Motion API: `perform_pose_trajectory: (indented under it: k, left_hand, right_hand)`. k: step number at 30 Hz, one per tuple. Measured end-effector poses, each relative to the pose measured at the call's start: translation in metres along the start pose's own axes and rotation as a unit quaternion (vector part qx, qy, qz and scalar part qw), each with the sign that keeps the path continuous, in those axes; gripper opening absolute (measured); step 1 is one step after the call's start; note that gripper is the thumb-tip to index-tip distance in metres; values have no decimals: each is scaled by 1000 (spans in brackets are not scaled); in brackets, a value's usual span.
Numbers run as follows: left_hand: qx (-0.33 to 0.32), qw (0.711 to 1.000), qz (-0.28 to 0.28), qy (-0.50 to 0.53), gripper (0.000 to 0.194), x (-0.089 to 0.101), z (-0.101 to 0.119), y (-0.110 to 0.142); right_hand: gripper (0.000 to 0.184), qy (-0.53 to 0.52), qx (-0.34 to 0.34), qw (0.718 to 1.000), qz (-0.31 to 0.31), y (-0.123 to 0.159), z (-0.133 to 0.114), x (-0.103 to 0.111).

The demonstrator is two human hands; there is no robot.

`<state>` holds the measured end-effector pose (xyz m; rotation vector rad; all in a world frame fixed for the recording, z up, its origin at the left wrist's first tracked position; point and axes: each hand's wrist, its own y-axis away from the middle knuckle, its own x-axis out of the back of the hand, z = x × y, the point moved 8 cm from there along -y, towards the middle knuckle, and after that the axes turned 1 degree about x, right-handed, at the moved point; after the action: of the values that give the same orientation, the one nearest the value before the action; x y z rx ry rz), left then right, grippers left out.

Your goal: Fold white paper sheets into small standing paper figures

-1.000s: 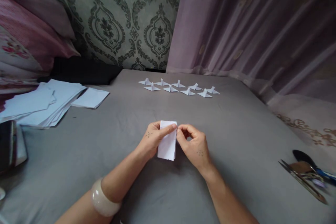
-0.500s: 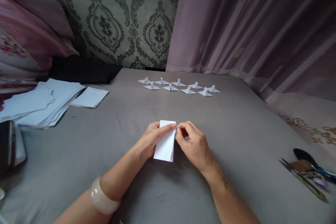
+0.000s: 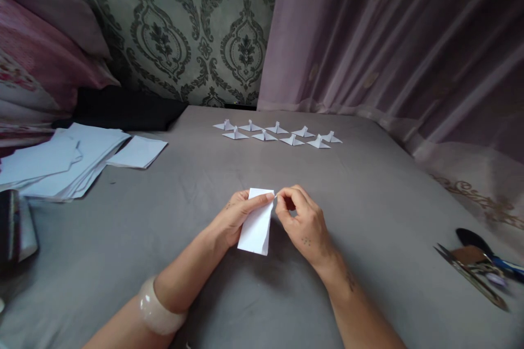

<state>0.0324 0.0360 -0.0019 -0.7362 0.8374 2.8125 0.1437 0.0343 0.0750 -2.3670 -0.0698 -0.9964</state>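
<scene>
The folded paper (image 3: 256,226) is the landmark, held above the tabletop (image 3: 196,169). The left hand's (image 3: 234,217) grip is clamped on it, thumb across its upper part. The right hand's (image 3: 302,217) grip is together at the fingertips, at the paper's upper right corner — whether they pinch any of it, I cannot tell. Beyond the paper sit nine small folded figures (image 3: 264,135); left of it and farther off, paper stacks (image 3: 77,166); well to its right, scissors (image 3: 470,277).

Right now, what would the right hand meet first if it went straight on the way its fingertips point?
Most likely the upper right corner of the folded paper, or the thumb of the left hand on it; depth is unclear.
</scene>
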Motion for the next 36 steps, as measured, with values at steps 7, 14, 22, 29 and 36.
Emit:
perform_pose_trajectory:
  k: [7,14,22,29,36]
  left_hand:
    - [10,1000,-3,-1,28,0,-2,0]
    - [-14,1000,7,23,31,1,2,-2]
    - [-56,998,34,-7,32,6,6,-3]
    - [-72,997,20,-35,31,4,6,-3]
    - [-47,998,-13,-45,32,1,-1,-5]
  right_hand:
    - [11,-14,-20,998,64,-2,5,14]
    - [9,-140,-146,979,19,2,24,6]
    - [13,-286,-231,924,-104,10,25,-22]
    - [12,-282,-247,923,-88,12,30,-25]
    - [17,-266,-272,922,-66,11,36,-19]
